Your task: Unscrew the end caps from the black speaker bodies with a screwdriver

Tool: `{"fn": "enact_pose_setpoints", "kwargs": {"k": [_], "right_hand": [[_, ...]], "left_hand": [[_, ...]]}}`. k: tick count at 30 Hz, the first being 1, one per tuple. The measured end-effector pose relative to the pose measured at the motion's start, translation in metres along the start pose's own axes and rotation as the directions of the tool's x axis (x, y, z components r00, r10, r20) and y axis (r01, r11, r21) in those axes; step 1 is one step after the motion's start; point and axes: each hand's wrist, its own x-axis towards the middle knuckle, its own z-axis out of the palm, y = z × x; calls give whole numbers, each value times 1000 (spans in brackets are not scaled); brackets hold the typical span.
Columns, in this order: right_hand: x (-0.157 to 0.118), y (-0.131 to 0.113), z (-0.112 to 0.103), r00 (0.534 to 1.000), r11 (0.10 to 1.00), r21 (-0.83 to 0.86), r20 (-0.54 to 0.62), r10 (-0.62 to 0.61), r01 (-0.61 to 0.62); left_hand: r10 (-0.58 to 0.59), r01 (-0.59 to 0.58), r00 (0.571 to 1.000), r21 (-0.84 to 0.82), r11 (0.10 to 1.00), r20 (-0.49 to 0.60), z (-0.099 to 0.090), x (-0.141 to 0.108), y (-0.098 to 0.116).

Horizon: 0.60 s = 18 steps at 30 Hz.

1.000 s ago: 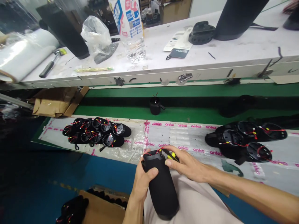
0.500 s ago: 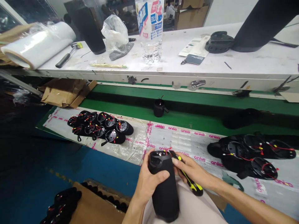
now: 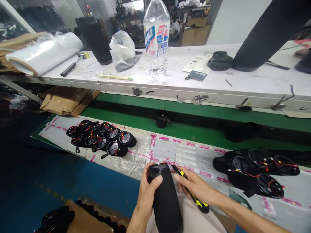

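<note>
A tall black fabric-covered speaker housing (image 3: 167, 200) rests against my lap, its top end tilted away from me. My left hand (image 3: 147, 191) is closed round its upper left side, thumb lying across the front. Red wire ends (image 3: 166, 160) poke up at its top rim. In my right hand (image 3: 191, 183) is a black and yellow utility knife (image 3: 198, 202), gripped with its tip pointing up beside the housing's top right edge. A small gap shows between the knife tip and the housing. Whether the blade is out I cannot tell.
Several wired black housings (image 3: 113, 132) lie left on the printed plastic sheet (image 3: 141, 154), more housings (image 3: 252, 168) right. A small black unit (image 3: 162, 119) stands on the green belt (image 3: 194, 126). Above, the white shelf (image 3: 136, 69) bears a water bottle (image 3: 156, 38). Below left is a carton (image 3: 82, 218).
The view has tipped upward slightly. The housing's top has turned so its opening shows less, and the knife has come away a little from its rim. Both hands keep their grip.
</note>
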Motion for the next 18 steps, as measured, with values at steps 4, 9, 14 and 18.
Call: {"fn": "enact_pose_setpoints", "kwargs": {"k": [4,9,14,18], "right_hand": [[16,-4,-18,993,992,-115,-107,44,-56],[18,-31,-28,994,982,-190,-107,-12,-9],[-8,-73,-25,985,764,-627,32,-168,151],[-13,-86,-30,912,480,-789,242,-333,384]], "left_hand": [[117,-107,987,94,990,-109,-9,21,-3],[190,-169,976,179,969,-109,-15,32,7],[64,-71,996,131,989,60,-17,23,20],[-4,-63,966,254,965,257,-15,16,21]]}}
